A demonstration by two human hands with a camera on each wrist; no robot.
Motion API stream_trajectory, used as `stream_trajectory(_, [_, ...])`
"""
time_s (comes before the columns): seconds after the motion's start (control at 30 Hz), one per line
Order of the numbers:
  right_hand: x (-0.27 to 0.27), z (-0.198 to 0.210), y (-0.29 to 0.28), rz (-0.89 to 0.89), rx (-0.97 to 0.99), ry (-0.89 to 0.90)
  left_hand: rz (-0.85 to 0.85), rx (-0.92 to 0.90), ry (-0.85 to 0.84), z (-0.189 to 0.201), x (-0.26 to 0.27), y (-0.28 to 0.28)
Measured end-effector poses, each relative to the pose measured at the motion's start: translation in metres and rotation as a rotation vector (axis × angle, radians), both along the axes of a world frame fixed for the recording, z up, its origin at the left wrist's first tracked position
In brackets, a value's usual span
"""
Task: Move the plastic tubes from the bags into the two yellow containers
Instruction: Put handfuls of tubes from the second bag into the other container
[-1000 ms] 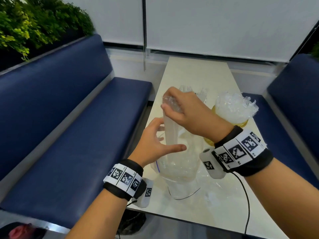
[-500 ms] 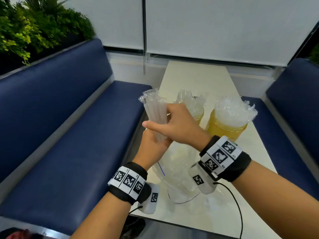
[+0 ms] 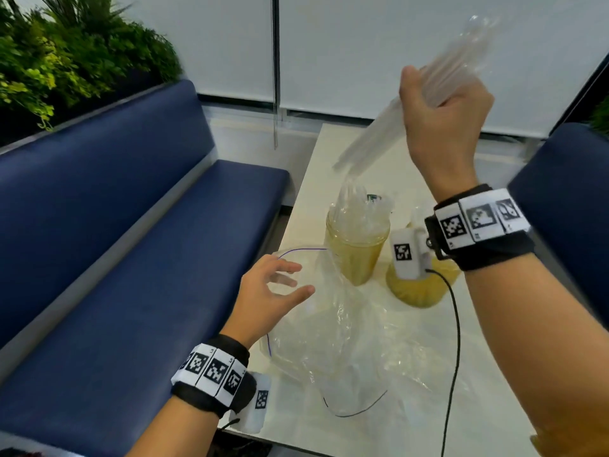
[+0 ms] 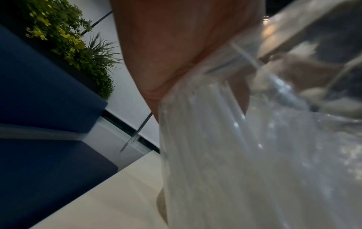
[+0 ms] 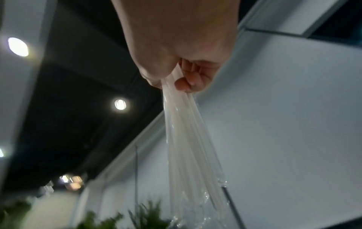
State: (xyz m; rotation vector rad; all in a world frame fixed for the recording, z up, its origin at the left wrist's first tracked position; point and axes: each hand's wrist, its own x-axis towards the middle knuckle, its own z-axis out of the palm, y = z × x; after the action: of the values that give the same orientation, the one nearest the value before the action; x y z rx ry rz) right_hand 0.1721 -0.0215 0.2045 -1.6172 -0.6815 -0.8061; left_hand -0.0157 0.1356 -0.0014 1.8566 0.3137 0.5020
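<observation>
My right hand (image 3: 441, 107) is raised high over the table and grips a bundle of clear plastic tubes (image 3: 379, 127), which slants down to the left; the right wrist view shows the fingers (image 5: 186, 83) curled round the tubes (image 5: 188, 147). My left hand (image 3: 280, 285) hovers with spread fingers at the mouth of a clear plastic bag (image 3: 329, 328) lying on the table. Two yellow containers stand behind the bag: the left one (image 3: 356, 255) holds tubes, the right one (image 3: 418, 288) is partly hidden by my right wrist.
The cream table (image 3: 356, 143) runs away from me between two blue benches (image 3: 131, 258). Loose clear bags (image 3: 412, 357) cover its near part. A black cable (image 3: 451, 357) hangs from my right wrist. Green plants (image 3: 66, 61) stand behind the left bench.
My right hand has lifted the tube bundle out of the bag and swung it up to the right. My left hand has let go of the bundle and dropped to the bag's mouth.
</observation>
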Motion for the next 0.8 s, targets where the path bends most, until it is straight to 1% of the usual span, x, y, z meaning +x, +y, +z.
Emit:
stream_trajectory(0.07, [0.027,-0.015,0.005,-0.132,-0.124,0.047,-0.006,0.031,-0.006,0.001,0.001,0.003])
stream_trajectory(0.13, [0.05,-0.035,0.011,-0.219,-0.243,0.122,-0.011,0.049,-0.016,0.004,0.002,0.004])
stream_trajectory(0.23, [0.079,-0.065,0.02,-0.274,-0.439,0.172,-0.021,0.051,-0.021,0.006,0.002,0.004])
stream_trajectory(0.37, [0.093,-0.101,0.033,-0.278,-0.628,0.231,-0.038,0.04,-0.019,0.007,0.006,0.005])
stream_trajectory(0.53, [0.098,-0.136,0.035,-0.263,-0.703,0.395,-0.057,0.018,-0.041,0.011,0.009,0.003])
stream_trajectory(0.63, [0.095,-0.148,0.031,-0.241,-0.719,0.48,-0.073,-0.021,-0.05,0.012,0.011,0.001])
stream_trajectory(0.73, [0.092,-0.15,0.03,-0.218,-0.728,0.508,-0.082,-0.024,-0.052,0.012,0.011,0.0])
stream_trajectory(0.8, [0.09,-0.149,0.029,-0.242,-0.678,0.47,-0.091,-0.034,-0.055,0.012,0.011,-0.001])
